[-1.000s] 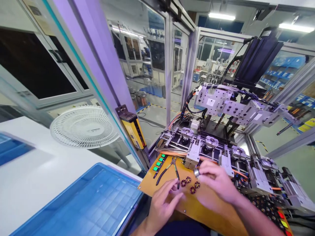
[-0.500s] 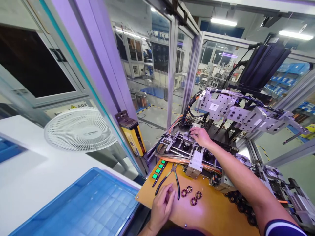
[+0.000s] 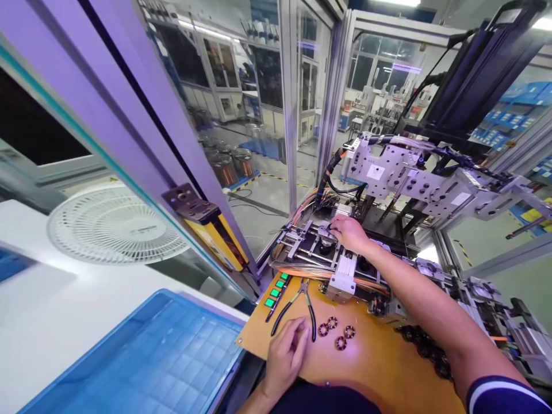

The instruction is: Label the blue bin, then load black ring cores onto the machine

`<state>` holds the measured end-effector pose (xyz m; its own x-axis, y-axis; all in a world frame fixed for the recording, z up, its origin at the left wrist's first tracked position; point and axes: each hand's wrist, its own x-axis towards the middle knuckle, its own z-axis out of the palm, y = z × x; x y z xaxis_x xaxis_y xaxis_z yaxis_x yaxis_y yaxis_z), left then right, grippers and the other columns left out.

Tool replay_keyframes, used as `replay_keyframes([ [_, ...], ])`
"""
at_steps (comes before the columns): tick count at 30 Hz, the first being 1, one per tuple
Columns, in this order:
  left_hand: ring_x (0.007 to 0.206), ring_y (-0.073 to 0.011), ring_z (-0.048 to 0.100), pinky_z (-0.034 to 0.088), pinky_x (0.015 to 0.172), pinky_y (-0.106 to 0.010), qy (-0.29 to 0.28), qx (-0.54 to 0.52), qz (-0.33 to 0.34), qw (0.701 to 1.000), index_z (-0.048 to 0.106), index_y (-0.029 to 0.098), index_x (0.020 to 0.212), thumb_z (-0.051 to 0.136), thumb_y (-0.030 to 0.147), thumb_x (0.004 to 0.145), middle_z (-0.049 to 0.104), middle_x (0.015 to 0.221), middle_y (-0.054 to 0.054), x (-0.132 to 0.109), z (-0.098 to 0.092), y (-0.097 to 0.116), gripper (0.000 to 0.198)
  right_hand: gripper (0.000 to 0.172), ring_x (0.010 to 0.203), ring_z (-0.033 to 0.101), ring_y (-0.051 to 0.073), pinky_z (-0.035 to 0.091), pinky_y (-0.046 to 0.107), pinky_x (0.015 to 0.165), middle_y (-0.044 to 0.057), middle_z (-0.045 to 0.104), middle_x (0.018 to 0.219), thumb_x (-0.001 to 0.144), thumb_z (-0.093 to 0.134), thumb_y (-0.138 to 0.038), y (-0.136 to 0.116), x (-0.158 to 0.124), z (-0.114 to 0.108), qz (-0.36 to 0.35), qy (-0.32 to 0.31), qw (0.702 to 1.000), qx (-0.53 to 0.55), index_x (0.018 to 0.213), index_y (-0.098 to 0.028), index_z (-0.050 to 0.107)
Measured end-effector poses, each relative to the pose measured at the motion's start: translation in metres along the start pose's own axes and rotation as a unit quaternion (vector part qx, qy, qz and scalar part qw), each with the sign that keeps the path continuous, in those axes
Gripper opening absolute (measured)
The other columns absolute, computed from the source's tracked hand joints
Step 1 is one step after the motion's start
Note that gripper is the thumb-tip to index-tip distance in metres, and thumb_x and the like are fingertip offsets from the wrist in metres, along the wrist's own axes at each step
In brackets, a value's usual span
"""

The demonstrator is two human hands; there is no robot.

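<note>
The right hand (image 3: 348,233) reaches to the round holder (image 3: 324,236) behind the pliers (image 3: 297,302); I cannot tell its fingers' grip. Press the part down straight. The left hand (image 3: 287,356) rests loosely curled, holding nothing, beside the pliers.

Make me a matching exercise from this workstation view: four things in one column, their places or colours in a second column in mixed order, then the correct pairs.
Things:
1. right hand
2. left hand
3. pliers
4. plastic tray

Places or colours:
A. blue, at the lower left on the white table
B. resting on the orange board, beside the black handles
C. reaching into the machine, on a round metal fixture
D. lying on the orange board next to the green buttons

Pairs: 1-C, 2-B, 3-D, 4-A
</note>
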<state>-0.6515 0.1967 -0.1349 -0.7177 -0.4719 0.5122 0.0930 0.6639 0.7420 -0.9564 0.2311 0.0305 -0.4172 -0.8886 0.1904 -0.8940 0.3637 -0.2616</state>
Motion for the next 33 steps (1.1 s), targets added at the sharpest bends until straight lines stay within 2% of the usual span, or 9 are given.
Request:
replay_keyframes([
  [9,0.078,-0.0167,0.069,0.057,0.073,-0.025,-0.009,0.0,-0.012,1.0,0.064,0.014,0.111,0.056,0.02,0.094,0.069,0.087,-0.008,-0.001,0.0,0.0,0.019,0.013,0.102,0.065,0.019,0.054,0.04,0.093,0.009,0.068,0.11,0.096,0.062,-0.023,-0.014,0.006,-0.007,0.013,-0.031,0.997,-0.065,0.094,-0.011,0.068],
  [12,0.078,-0.0171,0.069,0.057,0.073,-0.025,-0.01,0.001,-0.016,1.0,0.064,0.015,0.111,0.056,0.02,0.095,0.069,0.087,-0.008,-0.001,0.0,-0.001,0.019,0.013,0.109,0.064,0.021,0.052,0.04,0.097,0.011,0.067,0.119,0.095,0.06,-0.016,-0.013,-0.001,-0.009,-0.006,-0.034,0.997,-0.071,0.101,-0.011,0.07],
  [16,0.078,-0.0176,0.069,0.057,0.074,-0.026,-0.011,0.0,-0.018,1.0,0.065,0.015,0.11,0.056,0.02,0.095,0.07,0.088,-0.009,-0.002,0.001,-0.003,0.019,0.039,0.127,0.055,0.025,0.046,0.041,0.108,0.014,0.062,0.134,0.084,0.052,0.003,-0.007,-0.02,-0.005,-0.04,-0.037,0.995,-0.079,0.117,-0.01,0.069],
  [18,0.078,-0.0173,0.069,0.057,0.074,-0.026,-0.012,0.001,-0.017,1.0,0.065,0.015,0.111,0.056,0.02,0.095,0.07,0.088,-0.008,-0.002,0.002,-0.004,0.019,0.049,0.131,0.053,0.026,0.044,0.039,0.11,0.015,0.06,0.137,0.078,0.048,0.006,-0.004,-0.027,0.0,-0.054,-0.036,0.995,-0.08,0.121,-0.009,0.069],
  [22,0.076,-0.0165,0.069,0.057,0.073,-0.026,-0.017,0.006,-0.013,1.0,0.065,0.015,0.11,0.056,0.021,0.095,0.069,0.085,-0.007,-0.003,0.002,-0.003,0.019,0.052,0.126,0.058,0.028,0.048,0.041,0.107,0.015,0.063,0.133,0.073,0.047,0.006,-0.003,-0.029,0.004,-0.067,-0.004,0.995,-0.074,0.118,-0.008,0.071],
  [25,0.074,-0.0166,0.068,0.057,0.071,-0.026,-0.019,0.014,-0.011,1.0,0.065,0.014,0.111,0.054,0.023,0.096,0.069,0.086,-0.007,-0.003,0.002,-0.003,0.02,0.05,0.127,0.057,0.028,0.049,0.043,0.107,0.017,0.061,0.134,0.077,0.046,0.004,-0.014,-0.041,-0.013,-0.068,0.071,0.993,-0.067,0.12,-0.006,0.069],
  [28,0.069,-0.0153,0.067,0.056,0.066,-0.025,-0.02,0.019,-0.012,1.0,0.065,0.014,0.11,0.054,0.025,0.097,0.07,0.087,-0.008,-0.003,0.002,-0.004,0.021,0.049,0.134,0.05,0.026,0.043,0.044,0.115,0.017,0.056,0.14,0.088,0.041,0.0,-0.036,-0.093,-0.043,-0.053,0.191,0.978,-0.061,0.132,-0.006,0.06],
  [31,0.066,-0.0151,0.067,0.056,0.065,-0.025,-0.025,0.022,-0.009,0.999,0.066,0.015,0.108,0.054,0.028,0.096,0.071,0.087,-0.007,-0.002,0.001,-0.005,0.022,0.053,0.126,0.057,0.024,0.048,0.046,0.111,0.012,0.062,0.134,0.09,0.05,-0.002,-0.054,-0.183,-0.062,-0.032,0.322,0.945,-0.039,0.14,-0.019,0.054],
  [33,0.069,-0.0163,0.068,0.057,0.069,-0.026,-0.031,0.024,-0.004,0.999,0.066,0.015,0.107,0.055,0.031,0.096,0.072,0.088,-0.007,-0.003,0.001,-0.006,0.022,0.057,0.114,0.064,0.025,0.055,0.043,0.1,0.01,0.067,0.125,0.086,0.061,-0.002,-0.056,-0.254,-0.059,0.021,0.362,0.931,-0.046,0.139,-0.023,0.056],
])
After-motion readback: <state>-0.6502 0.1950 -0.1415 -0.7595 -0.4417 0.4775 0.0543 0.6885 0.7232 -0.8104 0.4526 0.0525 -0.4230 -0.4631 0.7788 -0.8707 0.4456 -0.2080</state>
